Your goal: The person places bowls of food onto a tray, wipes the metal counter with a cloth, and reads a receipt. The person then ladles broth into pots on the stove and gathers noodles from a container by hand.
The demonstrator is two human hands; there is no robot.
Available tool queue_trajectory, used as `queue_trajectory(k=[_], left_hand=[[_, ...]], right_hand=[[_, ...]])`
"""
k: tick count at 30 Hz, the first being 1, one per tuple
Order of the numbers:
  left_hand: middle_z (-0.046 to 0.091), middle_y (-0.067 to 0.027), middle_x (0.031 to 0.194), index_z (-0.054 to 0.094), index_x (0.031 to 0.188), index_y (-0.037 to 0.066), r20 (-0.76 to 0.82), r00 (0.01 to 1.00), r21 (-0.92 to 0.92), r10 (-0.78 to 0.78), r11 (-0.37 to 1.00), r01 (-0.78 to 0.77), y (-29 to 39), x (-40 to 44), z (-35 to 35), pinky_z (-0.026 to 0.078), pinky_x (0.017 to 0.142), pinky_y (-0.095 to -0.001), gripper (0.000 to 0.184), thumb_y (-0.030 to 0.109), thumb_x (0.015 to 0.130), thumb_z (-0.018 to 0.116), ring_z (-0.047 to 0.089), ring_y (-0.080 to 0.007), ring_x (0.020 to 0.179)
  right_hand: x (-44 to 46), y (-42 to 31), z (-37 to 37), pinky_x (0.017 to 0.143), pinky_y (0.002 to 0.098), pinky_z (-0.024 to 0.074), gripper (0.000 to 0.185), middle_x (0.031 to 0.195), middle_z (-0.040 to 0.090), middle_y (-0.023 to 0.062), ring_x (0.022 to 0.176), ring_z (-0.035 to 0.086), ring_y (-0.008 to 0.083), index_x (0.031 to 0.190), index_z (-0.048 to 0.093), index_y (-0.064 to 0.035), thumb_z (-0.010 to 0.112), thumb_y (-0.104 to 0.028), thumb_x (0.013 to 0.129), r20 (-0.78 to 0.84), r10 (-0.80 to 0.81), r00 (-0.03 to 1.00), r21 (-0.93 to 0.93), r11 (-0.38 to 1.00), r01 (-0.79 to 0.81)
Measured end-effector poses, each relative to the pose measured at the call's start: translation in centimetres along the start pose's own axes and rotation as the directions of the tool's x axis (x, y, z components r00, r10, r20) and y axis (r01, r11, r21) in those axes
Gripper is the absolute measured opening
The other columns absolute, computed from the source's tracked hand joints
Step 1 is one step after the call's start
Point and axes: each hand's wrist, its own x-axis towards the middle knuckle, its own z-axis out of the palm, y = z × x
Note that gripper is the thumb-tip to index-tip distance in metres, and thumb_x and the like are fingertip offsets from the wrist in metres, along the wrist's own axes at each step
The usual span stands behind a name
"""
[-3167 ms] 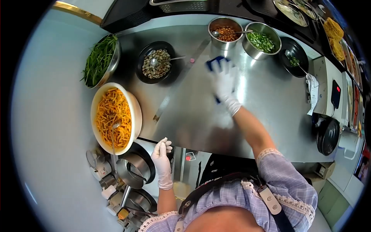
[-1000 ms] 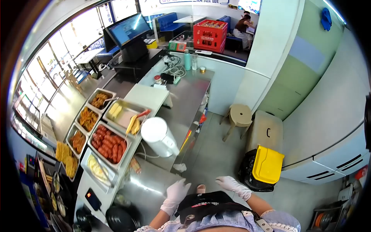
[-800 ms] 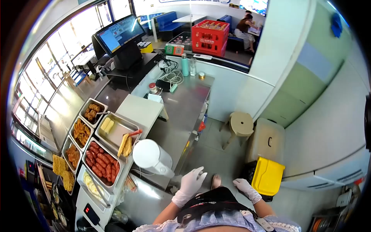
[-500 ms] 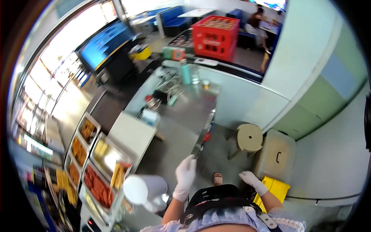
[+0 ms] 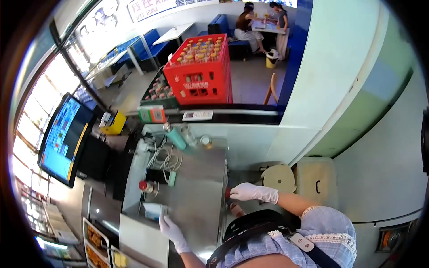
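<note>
My gloved left hand [image 5: 172,232] is at the left side of the steel counter [image 5: 196,178], its fingers stretched toward a small white-and-blue box [image 5: 155,211] and nearly touching it. At the counter's right edge is my gloved right hand [image 5: 250,192], with its fingers curled together beside a small red thing [image 5: 228,192]. Whatever those fingers pinch, if anything, is hidden. Further back on the counter stand a red-lidded jar [image 5: 146,186], a coiled white cable [image 5: 166,160], a teal bottle [image 5: 175,136] and a clear glass container [image 5: 188,136].
A red crate [image 5: 199,80] of bottles stands beyond the partition. To the left are a monitor [image 5: 65,138] and food trays [image 5: 95,239]. A round stool [image 5: 279,178] and a lidded bin [image 5: 316,181] stand at right. People [image 5: 250,29] sit at a far table.
The view has turned left and toward the counter. My left hand has moved over the counter to the white-and-blue box; my right hand has come across to the counter's edge.
</note>
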Motion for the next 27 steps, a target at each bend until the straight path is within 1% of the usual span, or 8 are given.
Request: queue_trajectory(k=[4,9,11,13,15,17,22,27], left_hand=[[0.064,-0.0224,0.102,0.059,0.112,-0.006,0.028,0.998,0.121,0.063,0.990,-0.066,-4.2,2.4,2.3,0.050,0.077,-0.0372,0.028,0.012,0.092,0.052,0.063,-0.0336,0.089],[0.064,-0.0214,0.102,0.060,0.111,-0.004,0.184,0.979,0.228,-0.087,0.973,0.044,-1.5,3.7,1.6,0.049,0.081,-0.0382,0.028,0.013,0.092,0.051,0.062,-0.0351,0.092],[0.065,-0.0204,0.098,0.062,0.109,-0.002,0.101,0.995,0.209,-0.019,0.978,-0.003,-0.7,4.4,1.6,0.049,0.077,-0.0385,0.026,0.012,0.090,0.051,0.062,-0.0350,0.089],[0.065,-0.0193,0.095,0.062,0.107,-0.002,0.066,0.994,0.306,-0.084,0.950,0.060,-2.3,4.3,0.6,0.050,0.074,-0.0389,0.024,0.011,0.089,0.052,0.062,-0.0349,0.086],[0.064,-0.0137,0.085,0.064,0.100,0.003,-0.020,1.000,0.385,0.011,0.923,-0.003,-4.3,4.3,0.6,0.050,0.064,-0.0393,0.018,0.011,0.086,0.056,0.062,-0.0327,0.076],[0.063,-0.0124,0.081,0.064,0.099,0.005,-0.019,0.999,0.467,-0.034,0.884,0.039,-3.6,4.7,0.0,0.050,0.062,-0.0391,0.016,0.010,0.085,0.058,0.061,-0.0320,0.072],[0.061,-0.0088,0.073,0.063,0.095,0.009,-0.012,0.997,0.523,-0.074,0.850,0.069,-4.2,4.8,-0.3,0.050,0.058,-0.0376,0.015,0.008,0.079,0.062,0.061,-0.0279,0.064],[0.060,-0.0091,0.070,0.063,0.094,0.009,-0.066,0.984,0.491,-0.164,0.853,0.175,-3.9,5.5,-0.1,0.050,0.057,-0.0372,0.017,0.010,0.077,0.064,0.061,-0.0273,0.063]], right_hand=[[5.5,-2.3,-7.3,0.077,0.0450,0.0465,0.035,0.090,0.064,0.0177,0.088,0.059,0.0371,0.093,0.063,-0.0047,0.047,-0.036,0.088,0.067,-0.060,0.996,-0.069,0.996,0.065],[15.3,-5.3,-14.4,0.077,0.0432,0.0460,0.033,0.092,0.064,0.0171,0.088,0.059,0.0371,0.096,0.063,-0.0045,0.049,-0.034,0.089,0.040,-0.253,0.967,-0.044,0.966,0.254],[19.5,-7.8,-17.3,0.078,0.0415,0.0462,0.032,0.092,0.064,0.0164,0.086,0.060,0.0336,0.097,0.063,-0.0037,0.050,-0.032,0.089,0.053,-0.335,0.941,-0.016,0.942,0.336],[23.2,-11.4,-20.6,0.077,0.0396,0.0465,0.029,0.091,0.064,0.0165,0.085,0.061,0.0296,0.097,0.062,-0.0030,0.050,-0.028,0.089,0.051,-0.406,0.912,0.104,0.911,0.399],[29.6,-12.9,-21.4,0.077,0.0359,0.0475,0.027,0.090,0.065,0.0143,0.084,0.062,0.0244,0.096,0.062,-0.0003,0.049,-0.023,0.091,-0.004,-0.582,0.813,0.173,0.801,0.574],[35.1,-15.3,-22.2,0.076,0.0316,0.0486,0.025,0.089,0.067,0.0112,0.082,0.062,0.0200,0.095,0.063,0.0018,0.049,-0.019,0.091,-0.082,-0.673,0.735,0.438,0.638,0.633],[47.6,-20.5,-23.8,0.070,0.0259,0.0486,0.022,0.085,0.068,0.0088,0.076,0.063,0.0144,0.096,0.065,-0.0003,0.050,-0.015,0.089,-0.044,-0.566,0.823,0.683,0.584,0.438],[61.5,-23.7,-22.2,0.056,0.0241,0.0438,0.023,0.076,0.067,0.0065,0.061,0.058,0.0120,0.087,0.065,-0.0019,0.054,-0.022,0.089,-0.248,-0.380,0.891,0.629,0.636,0.446]])
